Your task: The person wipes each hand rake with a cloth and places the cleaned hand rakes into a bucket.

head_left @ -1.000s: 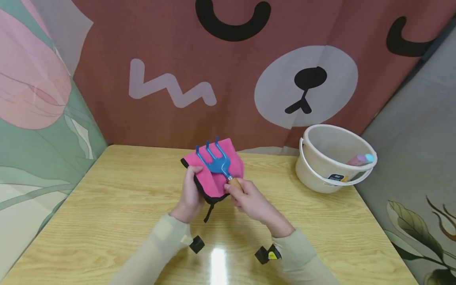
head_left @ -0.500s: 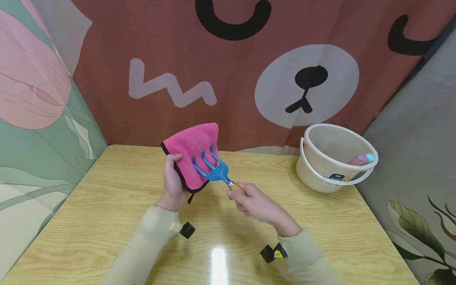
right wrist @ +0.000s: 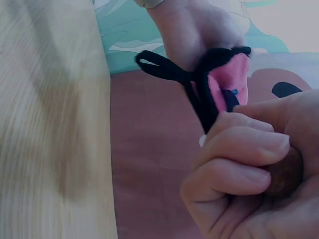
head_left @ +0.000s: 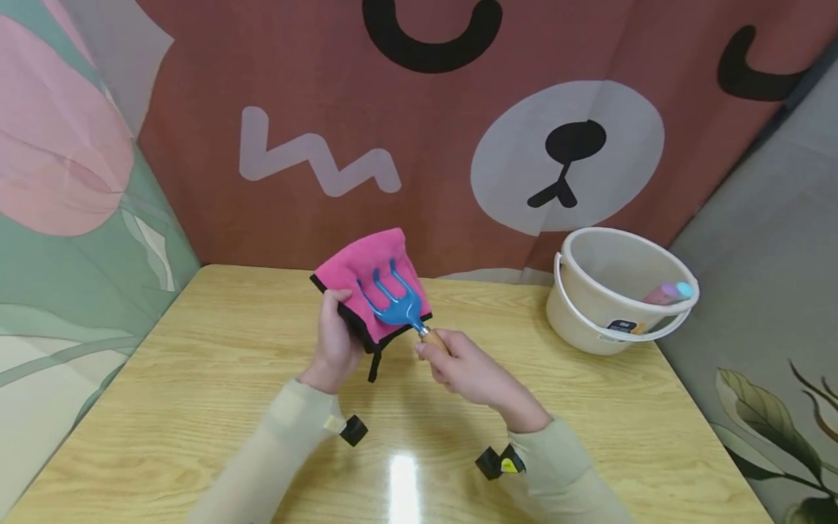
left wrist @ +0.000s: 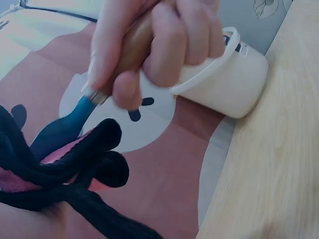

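In the head view my left hand (head_left: 337,338) grips a pink cloth (head_left: 369,258) with black edging and a black hanging loop, its thumb over the front. My right hand (head_left: 474,367) holds a small garden hand fork (head_left: 402,309) by its wooden handle (head_left: 433,340). The fork's blue tines lie over the face of the cloth, above the table. From the left wrist, curled right fingers (left wrist: 167,45) wrap the handle, and the blue neck runs down behind the cloth's dark edge. The right wrist view shows the handle's butt (right wrist: 286,174) inside the fist; most of the fork is hidden there.
A cream bucket (head_left: 579,324) with a white handle stands at the table's back right. Pink and light-blue rounded ends (head_left: 668,292) show inside it. The wooden table (head_left: 216,378) meets a brown printed curtain (head_left: 314,225) at the back.
The cloth and left hand moved left and up off the fork, then came back right, so the tines lie over the cloth's middle. The right hand shifted only slightly and kept its grip.
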The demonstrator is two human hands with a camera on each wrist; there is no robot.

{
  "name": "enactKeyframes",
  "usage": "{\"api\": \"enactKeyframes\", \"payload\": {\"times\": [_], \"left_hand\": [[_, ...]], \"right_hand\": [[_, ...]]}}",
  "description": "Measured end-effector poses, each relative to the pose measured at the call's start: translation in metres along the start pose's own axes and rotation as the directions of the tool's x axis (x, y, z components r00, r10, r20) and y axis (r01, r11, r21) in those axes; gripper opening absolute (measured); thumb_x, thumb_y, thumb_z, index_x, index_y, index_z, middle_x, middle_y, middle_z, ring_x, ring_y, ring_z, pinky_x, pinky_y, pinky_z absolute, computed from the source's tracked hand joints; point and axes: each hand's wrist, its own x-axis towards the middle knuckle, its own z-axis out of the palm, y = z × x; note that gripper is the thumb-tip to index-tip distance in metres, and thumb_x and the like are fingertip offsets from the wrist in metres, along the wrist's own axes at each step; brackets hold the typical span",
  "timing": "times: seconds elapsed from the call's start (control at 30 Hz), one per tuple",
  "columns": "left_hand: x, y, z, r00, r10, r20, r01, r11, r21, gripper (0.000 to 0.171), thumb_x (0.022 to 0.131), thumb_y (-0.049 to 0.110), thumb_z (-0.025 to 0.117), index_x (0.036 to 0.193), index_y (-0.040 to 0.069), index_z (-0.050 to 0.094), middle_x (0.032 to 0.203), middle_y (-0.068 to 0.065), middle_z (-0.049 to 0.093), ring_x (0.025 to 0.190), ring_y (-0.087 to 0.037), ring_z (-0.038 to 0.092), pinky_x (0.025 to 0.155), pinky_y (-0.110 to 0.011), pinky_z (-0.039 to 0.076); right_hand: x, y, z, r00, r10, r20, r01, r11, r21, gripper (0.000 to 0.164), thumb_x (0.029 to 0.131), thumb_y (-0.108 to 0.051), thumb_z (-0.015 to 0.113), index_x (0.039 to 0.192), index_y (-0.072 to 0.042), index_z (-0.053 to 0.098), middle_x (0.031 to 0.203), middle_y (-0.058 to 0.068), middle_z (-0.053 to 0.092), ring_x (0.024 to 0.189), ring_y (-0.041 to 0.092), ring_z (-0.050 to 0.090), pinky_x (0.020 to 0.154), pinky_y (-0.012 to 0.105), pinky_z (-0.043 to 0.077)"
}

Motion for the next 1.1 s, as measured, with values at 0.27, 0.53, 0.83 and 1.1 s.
{"api": "enactKeyframes", "payload": {"times": [0.27,0.53,0.83,1.1], "left_hand": [[-0.01,-0.009,0.009,0.996,-0.077,0.039,0.078,0.997,-0.024,0.03,0.096,0.018,0.03,0.073,0.013,0.048,0.063,0.005,0.049,0.056,-0.009,0.047,0.058,-0.025,0.04],[-0.016,-0.014,0.014,0.988,-0.142,0.054,0.139,0.989,0.056,0.015,0.094,0.019,0.033,0.101,0.009,0.042,0.089,0.001,0.05,0.082,-0.011,0.051,0.079,-0.026,0.043],[-0.021,-0.021,0.013,0.975,-0.153,0.16,0.097,0.945,0.313,0.023,0.096,0.022,0.031,0.091,0.007,0.047,0.093,-0.004,0.052,0.094,-0.015,0.05,0.099,-0.032,0.033],[-0.019,-0.02,0.013,0.981,-0.147,0.124,0.121,0.973,0.199,0.02,0.096,0.024,0.031,0.099,0.008,0.042,0.093,-0.003,0.051,0.085,-0.015,0.051,0.088,-0.031,0.04]], "right_hand": [[0.002,0.004,0.005,0.998,-0.016,-0.066,0.016,1.0,0.0,0.031,0.11,-0.026,0.045,0.087,-0.005,0.046,0.056,-0.002,0.035,0.045,0.013,0.029,0.043,0.024,0.024],[0.005,0.007,0.005,0.994,-0.044,-0.096,0.044,0.999,-0.005,0.034,0.11,-0.028,0.046,0.084,-0.006,0.043,0.055,-0.002,0.036,0.044,0.012,0.029,0.043,0.024,0.024],[0.005,0.002,0.002,0.991,-0.001,-0.132,0.007,0.999,0.044,0.033,0.11,-0.028,0.045,0.089,-0.003,0.047,0.056,-0.002,0.033,0.045,0.013,0.028,0.044,0.025,0.025],[0.006,0.005,0.002,0.993,-0.021,-0.117,0.027,0.998,0.051,0.035,0.11,-0.029,0.046,0.086,-0.004,0.045,0.056,-0.002,0.033,0.045,0.013,0.028,0.044,0.024,0.025]]}}
